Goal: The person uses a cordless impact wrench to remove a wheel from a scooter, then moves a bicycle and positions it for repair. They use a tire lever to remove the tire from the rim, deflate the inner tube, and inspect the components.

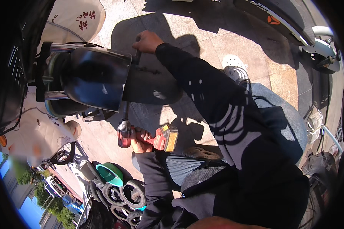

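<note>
My left hand [141, 142] is wrapped round the grip of a red and black cordless impact wrench [124, 133]. Its long dark socket end [125, 111] points up toward the near side of a glossy black front mudguard [97, 76], where the tip is hidden. On the mudguard's far side, my right hand [148, 42] is closed on a dark, narrow bar-like tool [137, 57]; its exact kind cannot be made out. Two shiny fork tubes [57, 95] run along the mudguard, between pale, lettered front panels [88, 23] of the vehicle.
Tyres [133, 194] are piled at the lower left beside a green basin [109, 174]. Another two-wheeler [275, 19] stands at the upper right. Tiled paving [233, 47] with strong shadows lies below, and a white clog [235, 68] rests on it.
</note>
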Demonstrator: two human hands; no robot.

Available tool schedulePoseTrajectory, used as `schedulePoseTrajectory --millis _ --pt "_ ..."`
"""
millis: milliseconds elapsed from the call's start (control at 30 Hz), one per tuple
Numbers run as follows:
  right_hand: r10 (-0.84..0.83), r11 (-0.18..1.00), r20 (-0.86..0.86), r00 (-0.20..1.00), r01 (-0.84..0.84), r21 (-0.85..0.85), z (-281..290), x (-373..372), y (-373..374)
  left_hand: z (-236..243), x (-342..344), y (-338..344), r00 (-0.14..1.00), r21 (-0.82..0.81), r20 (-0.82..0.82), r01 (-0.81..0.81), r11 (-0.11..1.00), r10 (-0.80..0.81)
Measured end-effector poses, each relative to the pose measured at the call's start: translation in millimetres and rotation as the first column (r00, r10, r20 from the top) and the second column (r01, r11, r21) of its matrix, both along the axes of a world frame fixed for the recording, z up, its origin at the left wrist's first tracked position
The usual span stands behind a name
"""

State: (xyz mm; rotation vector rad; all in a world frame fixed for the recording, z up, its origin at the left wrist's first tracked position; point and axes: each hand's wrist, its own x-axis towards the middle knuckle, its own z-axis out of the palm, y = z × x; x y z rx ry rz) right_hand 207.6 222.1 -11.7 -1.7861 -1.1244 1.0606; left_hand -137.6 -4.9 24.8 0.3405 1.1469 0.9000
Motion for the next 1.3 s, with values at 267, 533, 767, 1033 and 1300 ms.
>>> schedulePoseTrajectory --millis 267,533,767,1033,1300 --pt "-0.070 0.995 -0.016 0.997 0.071 0.073 -11 -4 1 -4 2 2 0.995 0.015 -0.064 -0.071 0.997 0.072" --pt "0.233 0.972 0.149 0.961 -0.225 -0.065 10 18 3 -5 -6 3 1.000 -0.081 -0.003 -0.016 0.997 0.016" --pt "0.432 0.610 0.841 0.326 -0.792 -0.006 18 33 14 -6 -10 4 0.984 -0.039 0.157 0.094 0.995 -0.087" --pt "0.425 0.531 0.895 0.134 -0.838 -0.127 3 24 38 -5 -6 0 0.997 -0.015 0.044 0.069 0.998 -0.068" --pt "0.272 0.583 0.943 0.189 -0.813 -0.005 -87 33 94 0 9 2 0.998 -0.011 -0.058 -0.007 1.000 0.007"
